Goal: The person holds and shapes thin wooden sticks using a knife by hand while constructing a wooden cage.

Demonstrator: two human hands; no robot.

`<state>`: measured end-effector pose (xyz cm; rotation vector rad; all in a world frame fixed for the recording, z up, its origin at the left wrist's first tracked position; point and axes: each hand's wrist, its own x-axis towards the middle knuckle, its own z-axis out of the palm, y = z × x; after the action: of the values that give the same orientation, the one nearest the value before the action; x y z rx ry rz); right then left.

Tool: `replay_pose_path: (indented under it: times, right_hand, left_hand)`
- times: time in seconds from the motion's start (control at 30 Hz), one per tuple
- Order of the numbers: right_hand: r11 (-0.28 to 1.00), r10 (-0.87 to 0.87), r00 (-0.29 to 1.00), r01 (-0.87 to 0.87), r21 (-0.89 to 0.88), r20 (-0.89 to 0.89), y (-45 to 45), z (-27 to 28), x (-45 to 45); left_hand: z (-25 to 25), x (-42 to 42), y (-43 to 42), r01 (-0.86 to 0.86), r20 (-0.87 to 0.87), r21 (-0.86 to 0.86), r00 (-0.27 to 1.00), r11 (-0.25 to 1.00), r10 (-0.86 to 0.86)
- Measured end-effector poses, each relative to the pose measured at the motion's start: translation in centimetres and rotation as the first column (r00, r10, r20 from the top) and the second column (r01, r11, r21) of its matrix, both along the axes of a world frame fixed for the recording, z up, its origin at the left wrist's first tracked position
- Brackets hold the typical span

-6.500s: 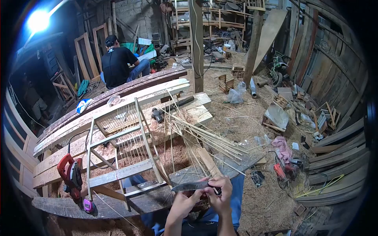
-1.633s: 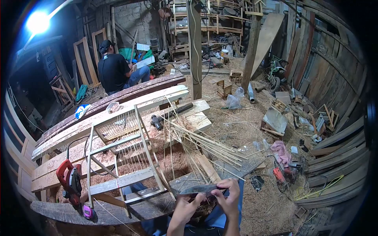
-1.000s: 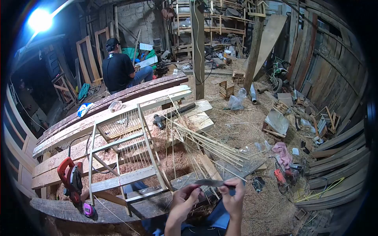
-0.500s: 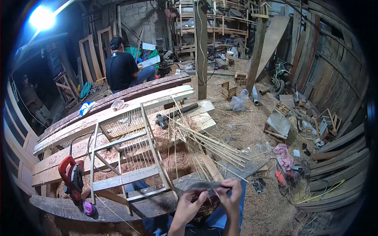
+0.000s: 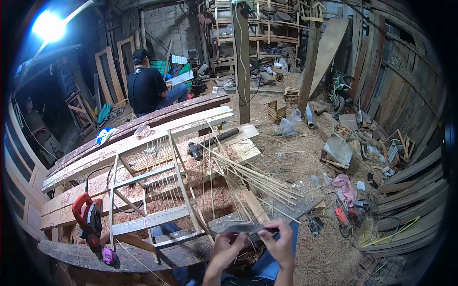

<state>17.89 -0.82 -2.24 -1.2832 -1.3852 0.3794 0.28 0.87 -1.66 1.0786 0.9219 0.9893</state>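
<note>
Low in the middle, my left hand (image 5: 224,249) and my right hand (image 5: 280,242) hold a dark, flat, blade-like tool (image 5: 246,228) between them, nearly level. My left fingers close on its left part; those of my right hand pinch the right end. Its exact kind is too blurred to tell. To the left of my hands, a wooden frame with thin rods (image 5: 151,220) leans over the bench. Beyond them, a bundle of thin wooden sticks (image 5: 267,182) lies fanned out. A hammer (image 5: 194,151) rests on the boards behind the frame.
A red power planer (image 5: 88,217) and a purple tape measure (image 5: 109,256) sit at the bench's left edge. Long planks (image 5: 67,202) covered in shavings span the left. Another person (image 5: 147,88) sits beyond, back turned. A red power tool (image 5: 342,217) lies on the floor at right.
The blade-like tool has turned from a slant to nearly level, its right end lower. My right hand has shifted slightly down and right. The view has moved a little.
</note>
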Motion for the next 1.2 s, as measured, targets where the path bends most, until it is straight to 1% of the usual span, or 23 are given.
replay_pose_path:
  times: [0.03, 0.1, 0.13, 0.17, 0.2, 0.23, 0.3, 0.37, 0.43, 0.47, 0.5, 0.57, 0.6, 0.67, 0.7, 0.77, 0.83, 0.9, 0.97, 1.07, 1.1, 1.17, 1.2]
  right_hand:
    - [0.999, 0.038, 0.997, -0.037, -0.005, 0.068, 0.1, 0.2, -0.5]
    - [0.998, 0.059, 0.997, -0.058, -0.02, 0.05, 0.2, 0.0, -0.8]
    - [1.0, 0.012, 1.0, -0.012, -0.013, -0.004, 0.3, 0.0, -0.6]
    - [0.999, -0.037, 0.998, 0.036, -0.013, -0.059, 0.1, 0.0, -0.3]
    - [0.992, -0.129, 0.987, 0.129, -0.005, -0.093, 0.3, -0.5, 0.2]
    - [0.974, -0.225, 0.968, 0.224, -0.021, -0.108, 0.0, -0.4, 0.9]
    - [0.952, -0.306, 0.951, 0.304, -0.045, -0.039, -0.2, -0.7, 2.4]
    - [0.955, -0.298, 0.951, 0.297, -0.025, -0.079, -0.5, -0.8, 2.4]
    - [0.966, -0.244, 0.966, 0.251, 0.068, -0.086, -0.6, 0.0, 1.4]
    - [0.99, -0.13, 0.979, 0.136, 0.027, -0.156, -0.6, 0.2, 0.8]
    - [0.995, -0.091, 0.994, 0.093, 0.031, -0.056, -0.4, 0.1, 0.3]
    - [1.0, -0.004, 0.996, 0.002, 0.023, 0.085, -0.4, 0.8, -0.5]
    - [1.0, -0.004, 0.996, 0.002, 0.024, 0.084, -0.4, 0.5, -0.4]
    - [0.994, -0.11, 0.994, 0.111, 0.02, -0.01, -0.1, -0.8, 0.2]
    - [0.965, -0.242, 0.966, 0.249, 0.08, -0.088, 0.5, -1.5, 1.1]
    - [0.902, -0.43, 0.888, 0.429, -0.041, -0.167, 0.1, -1.6, 3.2]
    - [0.853, -0.511, 0.823, 0.522, -0.027, -0.249, -0.2, -2.4, 5.3]
    - [0.863, -0.495, 0.828, 0.505, -0.031, -0.263, -0.6, -2.1, 5.6]
    - [0.886, -0.454, 0.845, 0.462, -0.04, -0.282, -1.1, -1.4, 4.9]
    - [0.962, -0.273, 0.942, 0.264, -0.072, -0.196, -0.9, -0.6, 2.8]
    - [0.972, -0.234, 0.969, 0.235, 0.006, -0.079, -0.7, 0.0, 2.0]
    - [0.997, -0.079, 0.988, 0.076, -0.028, -0.129, -0.7, 0.7, 0.2]
    - [1.0, -0.019, 0.991, 0.016, -0.021, -0.129, -0.6, 0.6, -0.5]
  left_hand:
    - [0.0, 0.4, -0.2, -0.001, -0.001, -0.002, 1.0, 1.0, 0.001]
    - [0.2, 1.0, -0.4, -0.003, -0.008, 0.14, 1.0, 0.99, 0.004]
    - [-0.2, 0.7, -0.2, 0.041, -0.05, 0.152, 0.998, 0.988, -0.034]
    - [-0.1, 0.5, -0.4, 0.041, -0.051, 0.147, 0.998, 0.988, -0.034]
    - [0.8, 0.5, -0.4, 0.051, -0.009, 0.095, 0.999, 0.994, -0.05]
    - [1.4, 0.6, -0.3, 0.063, 0.036, 0.043, 0.997, 0.997, -0.065]
    - [1.3, 0.6, -0.2, 0.04, 0.037, 0.039, 0.998, 0.998, -0.041]
    - [2.0, 0.4, -0.1, 0.051, -0.041, -0.061, 0.998, 0.997, -0.054]
    - [1.9, 0.9, -0.3, 0.028, -0.016, -0.04, 0.999, 0.999, -0.029]
    - [1.8, 0.9, -0.5, -0.001, 0.005, -0.018, 1.0, 1.0, 0.001]
    - [1.3, 0.9, -0.6, 0.001, 0.0, -0.019, 1.0, 1.0, -0.001]
    - [0.0, 0.7, -0.7, -0.02, 0.039, 0.048, 0.999, 0.999, 0.018]
    - [0.2, 0.8, -0.6, -0.036, 0.042, 0.049, 0.999, 0.998, 0.034]
    - [1.0, 0.1, -0.7, -0.01, 0.042, 0.033, 0.999, 0.999, 0.009]
    - [1.8, -0.3, -0.7, 0.017, 0.044, 0.016, 0.999, 1.0, -0.018]
    - [2.4, -0.6, -0.6, 0.0, 0.029, 0.047, 1.0, 0.999, -0.002]
    - [2.2, -0.8, -0.4, -0.027, -0.026, 0.021, 0.999, 0.999, 0.027]
    - [1.9, -0.5, -0.1, -0.021, -0.002, 0.007, 1.0, 1.0, 0.021]
    - [0.7, -0.2, 0.2, 0.002, 0.062, 0.037, 0.998, 0.999, -0.004]
    - [1.4, 0.8, -0.2, -0.021, 0.058, -0.03, 0.998, 0.999, 0.022]
    - [1.2, 1.0, -0.2, -0.022, 0.055, -0.03, 0.998, 0.999, 0.024]
    - [0.6, 1.1, -0.1, -0.044, 0.03, 0.053, 0.999, 0.998, 0.043]
    - [0.4, 0.9, -0.1, -0.049, 0.028, 0.052, 0.998, 0.997, 0.047]
